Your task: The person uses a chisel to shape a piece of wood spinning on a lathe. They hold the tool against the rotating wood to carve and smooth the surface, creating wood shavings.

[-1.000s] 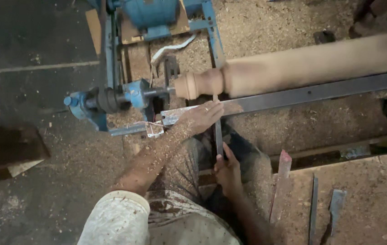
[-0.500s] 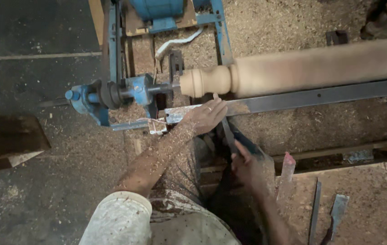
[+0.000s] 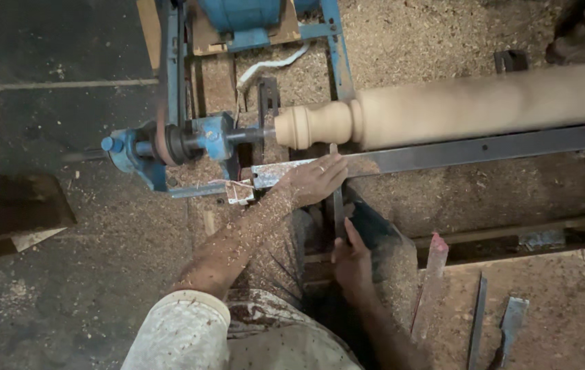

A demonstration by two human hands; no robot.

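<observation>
My left hand [image 3: 316, 179] still presses the chisel [image 3: 337, 199] onto the steel tool rest [image 3: 457, 152], its tip at the turned wooden spindle [image 3: 443, 106] on the lathe. My right hand [image 3: 352, 264] still grips the handle but sits lower now.

Sawdust [image 3: 443, 34] is covering the ground under dim light, thinning toward a dark slab floor [image 3: 52, 123] where a wood offcut [image 3: 11, 212] is lying.

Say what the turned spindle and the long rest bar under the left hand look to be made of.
Turned spindle: pale bare wood, matte and unfinished, with matching sawdust all around. Rest bar: probably steel, dark grey with a dull sheen, flat and straight-edged; the left hand lies on it.
</observation>
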